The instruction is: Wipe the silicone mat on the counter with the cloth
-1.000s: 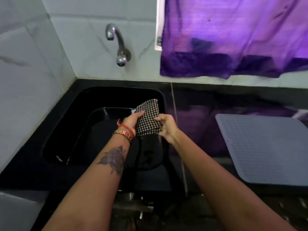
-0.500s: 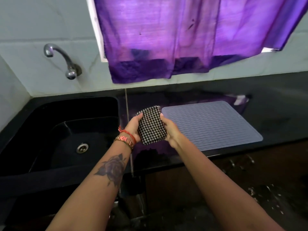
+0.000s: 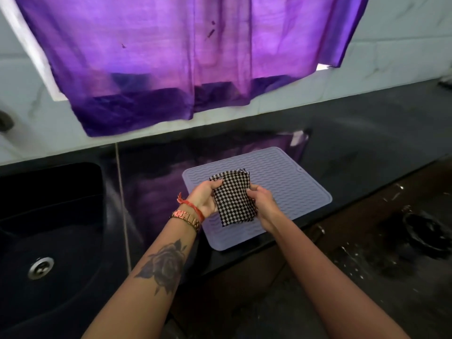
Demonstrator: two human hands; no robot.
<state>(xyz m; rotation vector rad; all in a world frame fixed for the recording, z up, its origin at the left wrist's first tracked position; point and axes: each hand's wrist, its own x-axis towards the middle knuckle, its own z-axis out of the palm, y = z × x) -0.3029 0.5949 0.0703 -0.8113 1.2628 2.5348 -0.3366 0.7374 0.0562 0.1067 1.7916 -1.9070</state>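
left hand [image 3: 204, 200]: grips folded checked cloth [image 3: 233, 200] by its left edge | right hand [image 3: 264, 204]: grips its right edge | silicone mat [image 3: 293, 189]: flat on black tabletop [image 3: 379, 143], beneath both hands; sink [image 3: 49, 241] left of them

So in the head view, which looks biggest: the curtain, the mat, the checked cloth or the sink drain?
Largest to smallest, as they look:
1. Purple curtain
2. Silicone mat
3. Checked cloth, held nearer the camera
4. Sink drain

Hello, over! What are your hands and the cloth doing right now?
Left hand and right hand both grip checked cloth. Cloth held over silicone mat, wiping not yet started. Nothing on mat.
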